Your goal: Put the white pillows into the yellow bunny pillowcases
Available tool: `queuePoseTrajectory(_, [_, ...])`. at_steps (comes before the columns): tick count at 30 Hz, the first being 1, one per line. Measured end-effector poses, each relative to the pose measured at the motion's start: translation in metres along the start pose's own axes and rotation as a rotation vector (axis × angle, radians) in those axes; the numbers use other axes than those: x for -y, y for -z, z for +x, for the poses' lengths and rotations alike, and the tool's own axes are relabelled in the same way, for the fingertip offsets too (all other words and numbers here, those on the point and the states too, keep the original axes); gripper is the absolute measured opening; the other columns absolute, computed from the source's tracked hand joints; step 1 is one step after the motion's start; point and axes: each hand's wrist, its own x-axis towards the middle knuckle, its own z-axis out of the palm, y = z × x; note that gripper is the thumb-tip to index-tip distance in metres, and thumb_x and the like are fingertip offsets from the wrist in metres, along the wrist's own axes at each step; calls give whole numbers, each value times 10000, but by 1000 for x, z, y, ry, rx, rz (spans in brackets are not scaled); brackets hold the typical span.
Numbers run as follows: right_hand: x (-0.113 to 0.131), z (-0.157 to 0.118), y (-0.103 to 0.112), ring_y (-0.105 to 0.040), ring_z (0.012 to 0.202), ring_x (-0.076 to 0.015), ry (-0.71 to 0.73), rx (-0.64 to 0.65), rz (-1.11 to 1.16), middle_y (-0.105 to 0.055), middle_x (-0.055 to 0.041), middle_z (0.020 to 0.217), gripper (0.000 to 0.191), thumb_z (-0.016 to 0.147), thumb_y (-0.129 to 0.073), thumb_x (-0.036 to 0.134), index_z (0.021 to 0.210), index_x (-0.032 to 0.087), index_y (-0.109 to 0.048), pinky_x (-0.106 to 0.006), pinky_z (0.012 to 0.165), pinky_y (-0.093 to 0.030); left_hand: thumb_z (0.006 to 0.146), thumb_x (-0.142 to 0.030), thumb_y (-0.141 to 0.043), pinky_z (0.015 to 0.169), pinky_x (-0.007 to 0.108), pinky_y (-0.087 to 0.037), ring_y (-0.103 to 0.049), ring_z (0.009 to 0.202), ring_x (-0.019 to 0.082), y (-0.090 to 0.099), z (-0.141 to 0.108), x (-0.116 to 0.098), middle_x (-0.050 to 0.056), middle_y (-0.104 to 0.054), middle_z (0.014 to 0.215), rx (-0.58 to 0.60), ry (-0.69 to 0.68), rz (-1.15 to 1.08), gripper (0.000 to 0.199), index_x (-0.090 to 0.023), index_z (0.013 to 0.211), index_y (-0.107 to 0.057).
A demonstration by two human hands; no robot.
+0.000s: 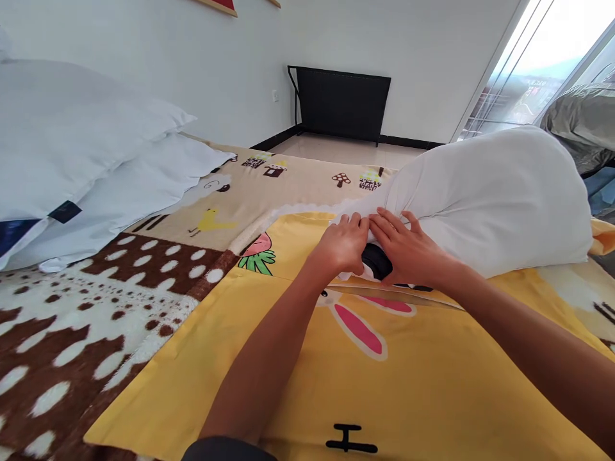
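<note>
A yellow pillowcase (269, 358) with a rabbit print lies flat across the bed. On its far part rests a plump white pillow (500, 198), its narrowed left end bunched up beneath both hands. My left hand (341, 246) has its fingers curled over that end and closed on the white fabric. Right beside it, my right hand (408, 246) grips the same end, fingers bent over the top and thumb below. Between the hands a black patch (377, 261) shows on the pillow.
White pillows (81, 147) are stacked at the left on a patterned blanket (144, 269). Beyond the bed, a black folded panel (342, 105) leans against the wall. At the far right stands something under grey plastic (583, 121), near a window.
</note>
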Motion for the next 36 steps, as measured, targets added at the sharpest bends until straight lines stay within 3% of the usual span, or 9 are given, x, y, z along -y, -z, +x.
queuePoseTrajectory(5, [16, 4, -9, -189, 1343, -363, -74, -80, -64, -337, -240, 1424, 801, 699, -591, 339, 1368, -9, -321, -505, 1037, -161, 577, -239, -690, 702, 322, -439, -458, 992, 265, -2, 1, 0, 125, -475, 1115, 12, 13, 1, 594, -116, 1093, -422])
queuePoseTrajectory(8, [22, 8, -11, -283, 1271, -351, -102, -127, -57, -434, -252, 1322, 640, 764, -521, 329, 1294, -7, -397, -479, 998, -200, 586, -243, -685, 720, 326, -438, -455, 991, 263, -2, 1, 0, 115, -481, 1097, 14, 31, -6, 541, -131, 1049, -429])
queuePoseTrajectory(15, [23, 27, -16, -438, 960, -274, -166, -179, -20, -554, -142, 1011, 335, 726, -519, 214, 1037, 89, -518, -398, 823, -271, 621, -310, -676, 794, 341, -426, -442, 1002, 262, -1, 3, 8, 111, -470, 1075, 21, 48, -96, 470, -139, 988, -437])
queuePoseTrajectory(23, [15, 41, -16, -432, 878, -249, -173, -184, 31, -560, -105, 912, 272, 626, -542, 171, 894, 145, -502, -352, 717, -229, 646, -309, -617, 847, 330, -410, -458, 988, 245, -5, 8, 18, 109, -498, 1023, -4, 43, -157, 384, -127, 952, -475])
queuePoseTrajectory(30, [13, 50, -21, -455, 857, -230, -204, -183, 78, -595, -86, 868, 209, 645, -540, 144, 853, 151, -523, -344, 718, -221, 594, -235, -603, 627, 302, -402, -571, 760, 232, 4, 7, 19, 88, -602, 793, -37, 60, -232, 161, -159, 713, -525])
queuePoseTrajectory(36, [18, 52, -17, -490, 901, -239, -244, -114, 157, -635, -90, 866, 136, 759, -518, 191, 879, 150, -567, -364, 767, -222, 594, -239, -589, 586, 299, -383, -567, 677, 220, 9, 1, 31, 62, -606, 693, -96, 1, -387, 88, -177, 632, -541])
